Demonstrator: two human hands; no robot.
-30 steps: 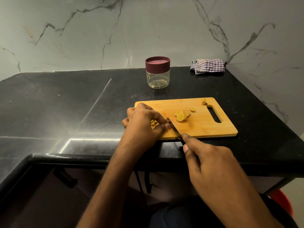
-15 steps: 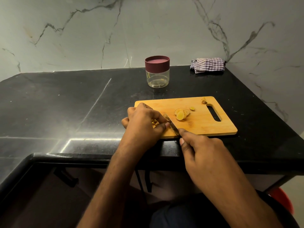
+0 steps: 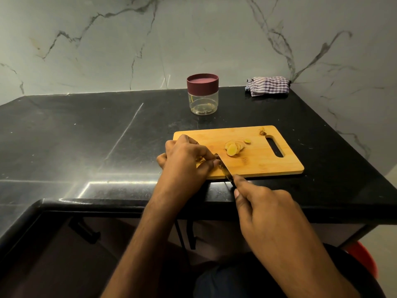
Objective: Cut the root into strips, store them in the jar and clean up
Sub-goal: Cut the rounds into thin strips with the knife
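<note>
Head cam: black counter (image 3: 86, 136), marble wall (image 3: 107, 39); left hand (image 3: 184, 162) pinches root (image 3: 199, 159), right hand (image 3: 266, 211) grips knife (image 3: 224, 171).

Two bare forearms reach forward from the bottom edge. The left hand (image 3: 184, 162) is knuckles up, fingers curled down with fingertips pinched together on a small piece. The right hand (image 3: 265, 208) is closed in a grip, index finger stretched forward along a knife.

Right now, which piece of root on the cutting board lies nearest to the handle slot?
The small brownish end piece at the board's far edge, just beside the top of the handle slot. The pile of round slices lies farther toward the board's middle.
</note>
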